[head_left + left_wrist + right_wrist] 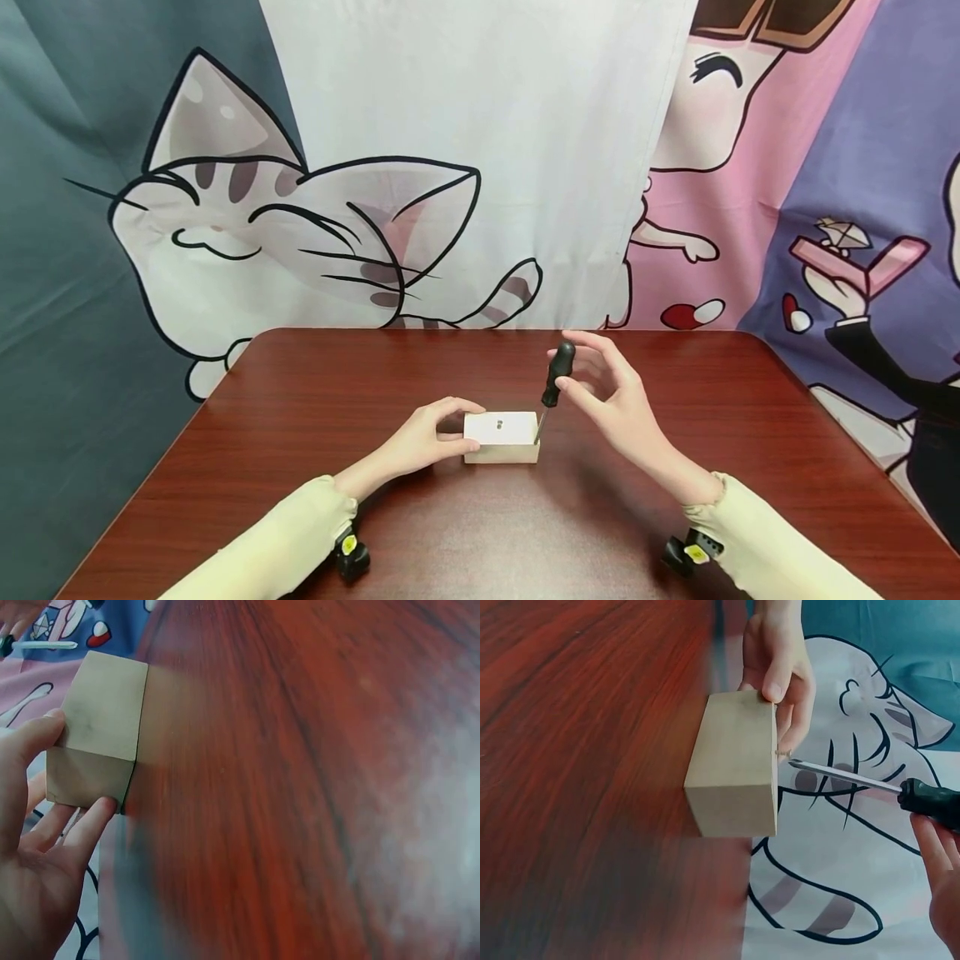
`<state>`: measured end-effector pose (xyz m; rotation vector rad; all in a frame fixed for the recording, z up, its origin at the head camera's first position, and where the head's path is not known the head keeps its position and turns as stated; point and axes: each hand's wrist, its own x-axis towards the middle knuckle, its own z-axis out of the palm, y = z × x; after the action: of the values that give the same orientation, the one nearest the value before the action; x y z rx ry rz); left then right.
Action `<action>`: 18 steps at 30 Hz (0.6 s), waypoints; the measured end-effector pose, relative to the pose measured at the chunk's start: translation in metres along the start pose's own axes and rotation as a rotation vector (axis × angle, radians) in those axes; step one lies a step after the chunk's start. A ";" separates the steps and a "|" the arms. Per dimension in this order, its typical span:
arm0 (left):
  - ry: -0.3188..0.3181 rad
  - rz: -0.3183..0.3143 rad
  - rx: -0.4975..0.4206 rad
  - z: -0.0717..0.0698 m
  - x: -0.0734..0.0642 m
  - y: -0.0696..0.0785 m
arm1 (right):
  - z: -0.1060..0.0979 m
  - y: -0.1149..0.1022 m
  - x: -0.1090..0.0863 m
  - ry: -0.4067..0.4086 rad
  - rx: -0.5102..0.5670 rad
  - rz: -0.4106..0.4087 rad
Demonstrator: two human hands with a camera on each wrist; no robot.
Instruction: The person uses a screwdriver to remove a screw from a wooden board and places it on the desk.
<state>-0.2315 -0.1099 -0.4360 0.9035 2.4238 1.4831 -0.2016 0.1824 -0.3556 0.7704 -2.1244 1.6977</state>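
Observation:
A pale wooden block [501, 453] lies on the table, long side toward me. From its top face sticks up a small screw [784, 754], near the middle. My left hand [423, 437] grips the block's left end, thumb at the near side and fingers at the far side; the left wrist view shows the fingertips against the block [105, 705]. In my right hand [618, 408] is a screwdriver [558, 371] with a black handle, pinched between thumb and fingers, its shaft slanting down. The right wrist view shows the screwdriver's tip apart from the block, close by the screw.
The dark red wooden table [337, 375] spreads around the block. A curtain [480, 100] with cartoon drawings hangs just behind the table's far edge. Each wrist carries a small black camera, one below the left sleeve [277, 533].

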 end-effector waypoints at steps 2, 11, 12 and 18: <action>-0.002 -0.001 0.000 0.001 0.001 0.001 | 0.004 0.000 0.004 0.011 0.022 -0.006; -0.017 -0.022 -0.025 0.009 0.004 0.004 | 0.018 0.007 0.015 0.052 0.062 -0.041; -0.016 -0.020 -0.029 0.009 0.004 0.005 | 0.019 0.008 0.016 0.055 0.064 -0.040; -0.015 -0.003 -0.038 0.013 0.003 0.007 | 0.023 0.013 0.018 0.069 0.051 -0.040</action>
<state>-0.2260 -0.0963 -0.4362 0.9001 2.3770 1.5099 -0.2211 0.1585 -0.3616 0.7525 -2.0135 1.7382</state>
